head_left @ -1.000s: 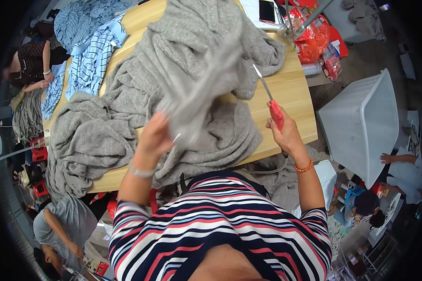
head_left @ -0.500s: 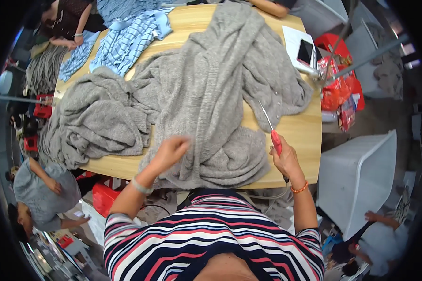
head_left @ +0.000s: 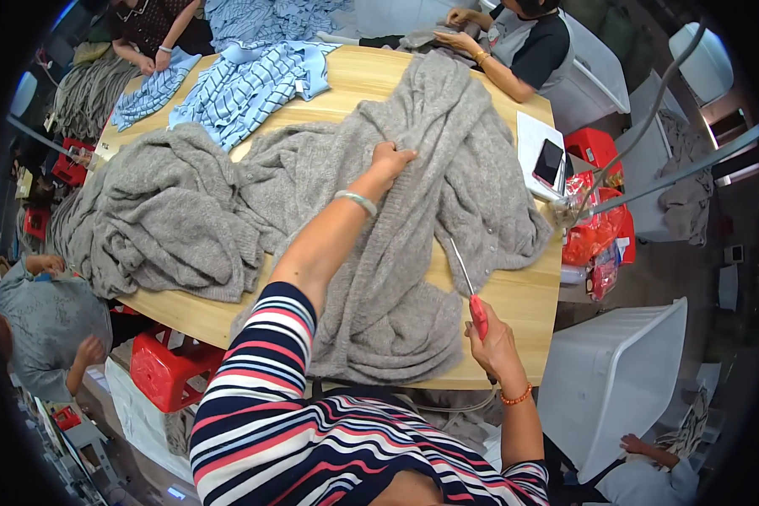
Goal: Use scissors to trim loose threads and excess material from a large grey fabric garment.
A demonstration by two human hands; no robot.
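Observation:
A long grey knitted garment (head_left: 379,219) with a ribbed band lies bunched across the wooden table in front of me. My left hand (head_left: 391,160) reaches far over it, fingers closed on the knit near the ribbed band. In my right hand (head_left: 492,344), at the near right of the table, is a tool with a red handle (head_left: 478,316) and a thin metal shaft (head_left: 460,266); its exact kind does not show. The shaft points away from me, its tip close to a buttoned part of the grey knit (head_left: 493,228).
Another grey knit heap (head_left: 173,219) lies left, with blue striped garments (head_left: 249,88) behind it. A phone (head_left: 549,161) rests on papers at the table's right edge. Co-workers sit at the far side. A large grey bin (head_left: 611,371) stands right; a red stool (head_left: 164,367) stands left.
My left hand has reached forward and now grips the knit farther away. My right hand still holds the red-handled tool. The view has shifted, showing more of the table's far side.

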